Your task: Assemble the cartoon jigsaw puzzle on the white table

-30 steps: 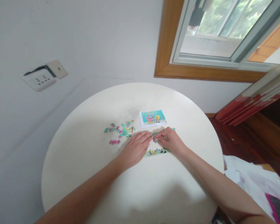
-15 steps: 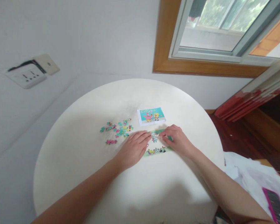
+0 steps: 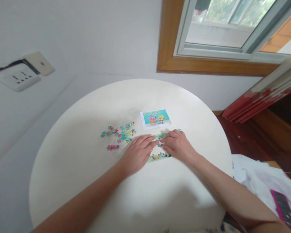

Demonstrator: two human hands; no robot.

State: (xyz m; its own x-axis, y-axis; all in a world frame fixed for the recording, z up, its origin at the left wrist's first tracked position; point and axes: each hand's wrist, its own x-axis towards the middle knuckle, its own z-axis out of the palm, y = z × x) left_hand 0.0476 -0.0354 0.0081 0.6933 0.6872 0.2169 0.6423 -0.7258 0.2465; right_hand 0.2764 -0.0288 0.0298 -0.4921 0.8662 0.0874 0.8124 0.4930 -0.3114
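Note:
My left hand (image 3: 138,152) lies fairly flat over the left side of a partly joined jigsaw puzzle (image 3: 157,157), fingers stretched out and fingertips on its pieces. My right hand (image 3: 178,144) is at the puzzle's right side, thumb and fingers bent together on a small puzzle piece (image 3: 159,143) between the hands. The fingers hide part of this piece and much of the upper strip. A lower strip with yellow, white and black figures shows below the hands. Beyond them lies a picture card (image 3: 156,117) with a pink star and a yellow cartoon figure on teal.
Loose puzzle pieces (image 3: 122,133) lie in a heap left of my left hand, with a joined pink cluster (image 3: 113,147) nearer me. The round white table (image 3: 87,181) meets the wall at the back. A pink-edged phone (image 3: 285,208) rests on white sheets at the right.
My right hand has moved left, closer to my left hand, and covers more of the puzzle's middle. My left hand has stayed on the puzzle. The view has shifted slightly.

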